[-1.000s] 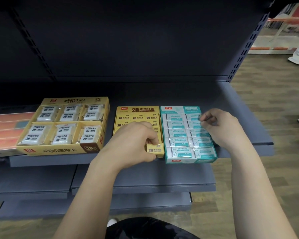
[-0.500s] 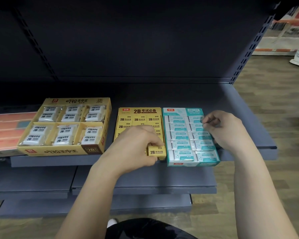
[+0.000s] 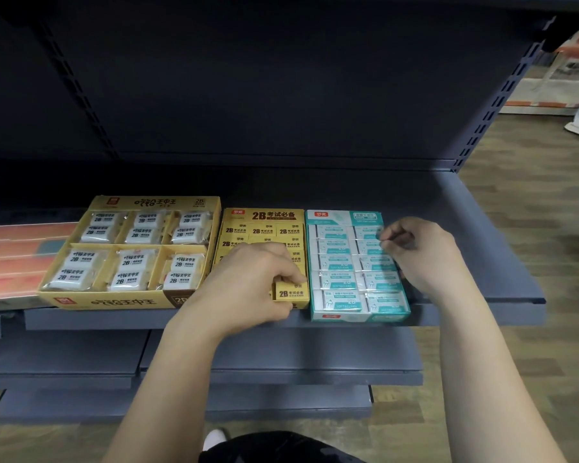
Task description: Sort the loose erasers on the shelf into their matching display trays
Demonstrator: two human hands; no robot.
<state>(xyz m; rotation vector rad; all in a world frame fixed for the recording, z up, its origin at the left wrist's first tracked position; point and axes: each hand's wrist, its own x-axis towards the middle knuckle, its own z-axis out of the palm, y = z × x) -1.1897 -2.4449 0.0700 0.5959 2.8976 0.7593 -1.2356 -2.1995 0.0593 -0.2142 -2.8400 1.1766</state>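
Note:
Three display trays stand side by side on the grey shelf [image 3: 465,208]. In the middle is a yellow 2B tray [image 3: 264,216] packed with yellow erasers. My left hand [image 3: 248,285] lies over its front rows, and its fingers pinch a yellow 2B eraser [image 3: 290,292] at the tray's front right corner. To the right is a teal tray [image 3: 345,316] with rows of teal and white erasers. My right hand [image 3: 418,252] rests against its right side, fingers curled at an eraser in the upper right rows. What those fingers hold is hidden.
A larger yellow box [image 3: 107,300] with white wrapped erasers in several compartments stands on the left. Flat orange packs [image 3: 14,262] lie at the far left. Lower grey shelves [image 3: 281,355] jut out below. Wooden floor [image 3: 532,168] lies to the right.
My left hand has pressed the yellow eraser down into the front right corner of the yellow tray. My right hand has stayed at the teal tray's right side.

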